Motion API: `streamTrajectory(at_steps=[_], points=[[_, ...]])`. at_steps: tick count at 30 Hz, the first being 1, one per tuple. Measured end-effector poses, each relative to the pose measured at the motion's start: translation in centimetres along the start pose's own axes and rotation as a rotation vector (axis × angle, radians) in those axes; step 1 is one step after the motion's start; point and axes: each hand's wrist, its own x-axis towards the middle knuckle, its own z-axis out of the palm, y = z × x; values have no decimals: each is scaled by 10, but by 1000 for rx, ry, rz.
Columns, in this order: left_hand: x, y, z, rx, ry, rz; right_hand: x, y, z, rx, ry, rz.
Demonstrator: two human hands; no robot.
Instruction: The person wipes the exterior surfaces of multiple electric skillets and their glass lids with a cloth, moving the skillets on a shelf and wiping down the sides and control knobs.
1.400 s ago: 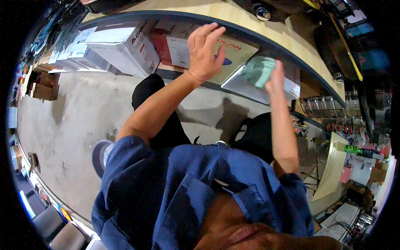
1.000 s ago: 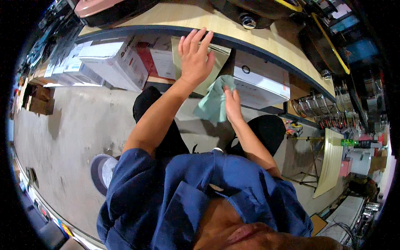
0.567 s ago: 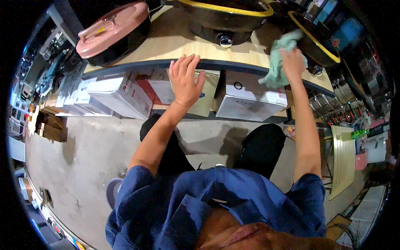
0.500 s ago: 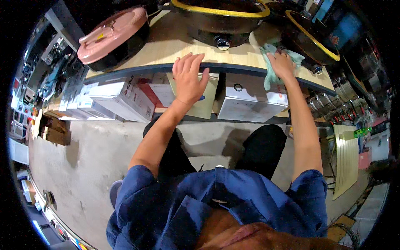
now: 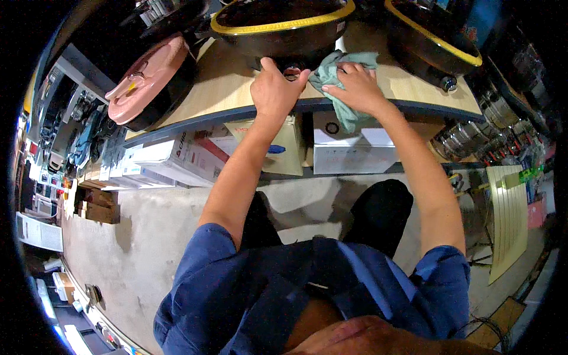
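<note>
Green cloth (image 5: 324, 72): lay bunched on shelf top (image 5: 408, 86).
Right hand (image 5: 360, 92): fingers grasped cloth.
Left hand (image 5: 274, 92): beside knob (image 5: 292, 72); grip unclear.
Knob: could have turned if cloth snagged it.

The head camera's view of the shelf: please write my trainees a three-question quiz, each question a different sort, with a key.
1. Multiple choice: what lies under the right hand?
a) a white box
b) a green cloth
c) a yellow bottle

2. True or false: the pink lid is to the left of the left hand.

3. Fill the gap: the black pan in the middle has a rim coloured ____.

Key: 1. b; 2. true; 3. yellow.
</note>
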Motion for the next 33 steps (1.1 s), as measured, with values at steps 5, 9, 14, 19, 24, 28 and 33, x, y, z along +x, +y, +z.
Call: streamTrajectory(at_steps=[5, 9, 14, 19, 24, 28, 33], points=[[1, 1, 7, 60, 116, 112, -6, 37, 8, 124, 40, -282], [-4, -2, -5, -11, 99, 78, 13, 80, -6, 35, -148, 80], [-8, 4, 2, -54, 148, 32, 23, 74, 21, -90, -3, 398], [-9, -10, 8, 0, 252, -3, -6, -22, 3, -72, -21, 184], [-9, -15, 7, -64, 208, -36, -42, 26, 7, 85, 111, -55], [-9, -9, 2, -103, 157, -89, -21, 122, -12, -72, -144, 232], [-11, -12, -8, -146, 104, -157, -2, 84, -6, -153, -185, 230]])
